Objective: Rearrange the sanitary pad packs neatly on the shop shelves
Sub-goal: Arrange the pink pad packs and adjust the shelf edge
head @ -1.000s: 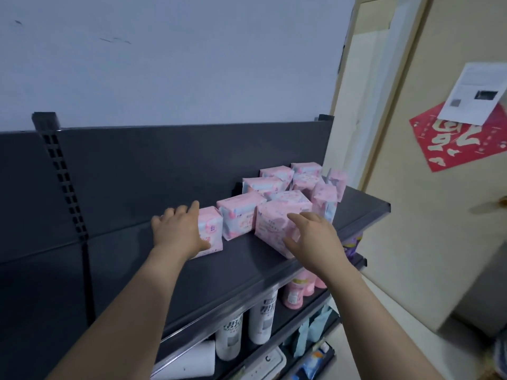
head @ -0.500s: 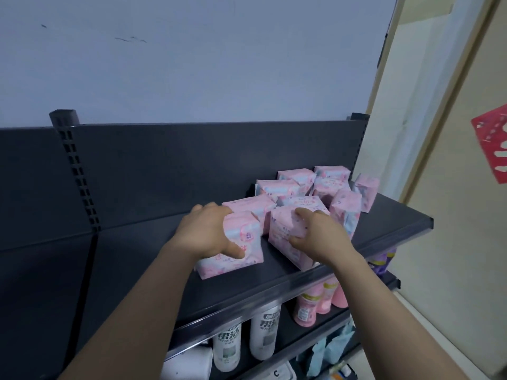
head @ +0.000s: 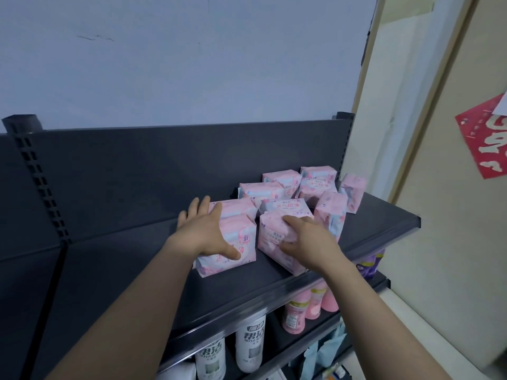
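1. Head view, setting. I see a dark grey metal shelf (head: 131,259) with a matching slotted back panel (head: 142,165). The sanitary pad packs are all gathered toward its 3 o'clock end.
2. Left hand (head: 204,231). It lies flat on the near-left pack (head: 242,233), a soft, pillow-shaped pack in pink-and-white plastic film. The fingers are straight and splayed past the pack's 11 o'clock corner, and the thumb stretches across the front face. I read this as a press, not a closed grasp.
3. Right hand (head: 310,244). Its fingers curl over the top of the near-right pack (head: 269,237), a similar pink film pack, with the thumb against the front face, so the hand holds it. The pack rests on the shelf just beside the near-left pack and looks askew to the front lip.
4. Done so far, in my judgement. The two near packs form a front row. Each has a flat pink pack at its 12 o'clock, the second-row left pack (head: 237,208) and the second-row right pack (head: 285,208), which suggests two columns begun.
5. Left to do. The rear packs (head: 315,186) at 1 o'clock lie unevenly. One upright pack (head: 330,215) and a far upright pack (head: 354,192) stand apart at 2 o'clock. I judge the task under half complete.
6. Surroundings. White plastic bottles (head: 248,344) and pink plastic bottles (head: 304,303) stand on the lower shelf at 6 o'clock, and a red paper sheet (head: 488,138) hangs at 3 o'clock.
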Tool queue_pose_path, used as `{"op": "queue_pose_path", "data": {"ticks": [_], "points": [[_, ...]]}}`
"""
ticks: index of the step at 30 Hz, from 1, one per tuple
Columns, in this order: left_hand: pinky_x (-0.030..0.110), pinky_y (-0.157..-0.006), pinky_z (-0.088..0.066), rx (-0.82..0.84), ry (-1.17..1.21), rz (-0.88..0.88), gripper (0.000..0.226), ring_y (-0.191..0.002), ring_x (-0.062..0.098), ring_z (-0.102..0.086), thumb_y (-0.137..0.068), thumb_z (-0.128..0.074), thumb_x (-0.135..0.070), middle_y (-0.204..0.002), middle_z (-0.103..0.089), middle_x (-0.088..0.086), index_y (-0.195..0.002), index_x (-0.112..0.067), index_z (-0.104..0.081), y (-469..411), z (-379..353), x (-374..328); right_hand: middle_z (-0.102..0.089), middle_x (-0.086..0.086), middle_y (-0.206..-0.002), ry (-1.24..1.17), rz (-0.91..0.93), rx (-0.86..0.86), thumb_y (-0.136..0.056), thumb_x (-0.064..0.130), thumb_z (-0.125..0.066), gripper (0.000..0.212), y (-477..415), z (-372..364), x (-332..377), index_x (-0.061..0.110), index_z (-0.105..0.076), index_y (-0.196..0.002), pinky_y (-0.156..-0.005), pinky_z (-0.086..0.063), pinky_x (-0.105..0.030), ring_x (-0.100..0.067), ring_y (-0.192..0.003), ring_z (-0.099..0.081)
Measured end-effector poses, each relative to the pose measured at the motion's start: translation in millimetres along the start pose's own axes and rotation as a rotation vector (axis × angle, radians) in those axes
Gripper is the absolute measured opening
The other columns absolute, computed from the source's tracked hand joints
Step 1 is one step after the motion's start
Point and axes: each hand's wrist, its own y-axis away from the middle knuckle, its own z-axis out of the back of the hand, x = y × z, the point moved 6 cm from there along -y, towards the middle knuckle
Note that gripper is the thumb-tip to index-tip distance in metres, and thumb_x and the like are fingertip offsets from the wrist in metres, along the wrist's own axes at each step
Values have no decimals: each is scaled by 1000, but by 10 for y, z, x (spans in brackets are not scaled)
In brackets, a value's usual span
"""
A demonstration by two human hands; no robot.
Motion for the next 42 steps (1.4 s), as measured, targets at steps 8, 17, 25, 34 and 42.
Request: {"op": "queue_pose_path", "data": {"ticks": [8,17,25,34,42], "points": [[33,-75,-44,-51,186,-10,114,-96,22,-49,-51,-88,-54,-131,-32,-4,-143,-28,-25,9,26,-6,-45,-5,-136,-33,-18,-50,-86,37,-61,64,19,-82,-22,31,-35,-145,-92,-41,-35,-26,-121,-44],[33,-74,-42,-293,276,74,93,-96,29,-59,-59,-85,-53,-122,-37,-1,-134,-20,-39,412,30,42,-45,-5,-136,-131,1,-197,-87,34,-62,64,222,-71,29,29,-36,-145,-89,-42,-34,-26,-121,-41],[34,-74,-44,-433,437,181,88,-91,20,-55,-55,-87,-50,-114,-37,-10,-126,-23,-43,1080,269,584,-44,-4,-137,-260,156,-237,-86,34,-65,63,282,70,680,30,-38,-143,-93,-43,-38,-27,-122,-41],[37,-79,-48,-600,477,355,87,-94,20,-56,-52,-89,-49,-112,-42,-8,-124,-25,-46,2215,724,1565,-42,2,-137,-336,392,-144,-86,33,-62,59,576,-69,2057,33,-38,-140,-80,-38,-32,-22,-122,-38],[35,-76,-46,-752,402,608,83,-91,19,-56,-51,-89,-50,-108,-42,-11,-119,-30,-46,3871,1034,2635,-44,5,-133,-465,652,-55,-85,32,-59,53,1423,-149,3736,34,-41,-135,-77,-37,-32,-20,-117,-39]]}}
